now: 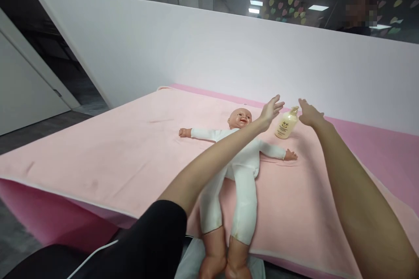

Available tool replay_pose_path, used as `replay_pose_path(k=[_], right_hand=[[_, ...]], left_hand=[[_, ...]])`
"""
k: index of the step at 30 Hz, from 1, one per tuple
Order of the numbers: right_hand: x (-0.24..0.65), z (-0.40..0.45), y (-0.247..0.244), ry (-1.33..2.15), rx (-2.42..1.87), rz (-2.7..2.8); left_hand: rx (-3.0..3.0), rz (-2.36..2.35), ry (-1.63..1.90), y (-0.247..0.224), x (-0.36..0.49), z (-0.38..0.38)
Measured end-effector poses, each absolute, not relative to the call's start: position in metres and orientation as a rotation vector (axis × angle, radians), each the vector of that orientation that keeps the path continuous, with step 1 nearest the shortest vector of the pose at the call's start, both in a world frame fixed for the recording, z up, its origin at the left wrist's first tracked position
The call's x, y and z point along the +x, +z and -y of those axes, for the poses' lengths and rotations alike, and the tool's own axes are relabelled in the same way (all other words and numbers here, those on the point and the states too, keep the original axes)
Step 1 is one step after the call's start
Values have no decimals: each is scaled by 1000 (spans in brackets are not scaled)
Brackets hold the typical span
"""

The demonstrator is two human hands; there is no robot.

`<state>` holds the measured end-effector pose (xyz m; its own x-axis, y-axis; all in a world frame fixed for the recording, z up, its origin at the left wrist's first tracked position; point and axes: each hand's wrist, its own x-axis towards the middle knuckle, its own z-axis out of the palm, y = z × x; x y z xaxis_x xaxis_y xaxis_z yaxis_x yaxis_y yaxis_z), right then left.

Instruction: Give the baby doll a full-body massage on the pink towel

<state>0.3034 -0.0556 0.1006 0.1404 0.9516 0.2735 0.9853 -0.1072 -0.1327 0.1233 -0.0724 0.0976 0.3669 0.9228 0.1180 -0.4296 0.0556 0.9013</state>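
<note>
A cream-coloured pump bottle stands upright on the pink towel, its pump at the top. My left hand is raised just left of the bottle, fingers apart and holding nothing. To the right of the pump hovers my right hand, its fingers stretched out and nothing visible in it. A baby doll in a white suit lies on its back, arms spread and feet towards me. My left forearm crosses above the doll and hides part of its chest and one shoulder.
The pink towel covers the padded table, with a darker pink surface showing at the right. A white panel rises behind it. Above the panel, dark glass shows lights, heart stickers and a person.
</note>
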Motion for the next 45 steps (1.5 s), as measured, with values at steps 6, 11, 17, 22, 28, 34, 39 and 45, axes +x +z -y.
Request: replay_pose_path(k=[6, 11, 17, 22, 28, 34, 39, 45], right_hand=[[243, 99, 70, 4, -1594, 1792], [156, 141, 22, 385, -1198, 1728], [108, 153, -16, 560, -1051, 1693], [115, 155, -23, 474, -1089, 1630], [119, 161, -22, 325, -1141, 1689], [119, 168, -23, 140, -1112, 1927], [116, 175, -22, 123, -868, 2182], [111, 174, -18, 107, -1044, 2406]], left_hand=[[2193, -598, 910, 53, 8, 132], [2480, -584, 607, 6, -28, 152], [2531, -597, 539, -2, -34, 151], [2578, -793, 433, -3, -27, 155], [2437, -1275, 400, -5, -18, 157], [2130, -1415, 598, -19, -30, 147], [1908, -1361, 858, -37, -45, 139], [1871, -1341, 1020, -45, -45, 138]])
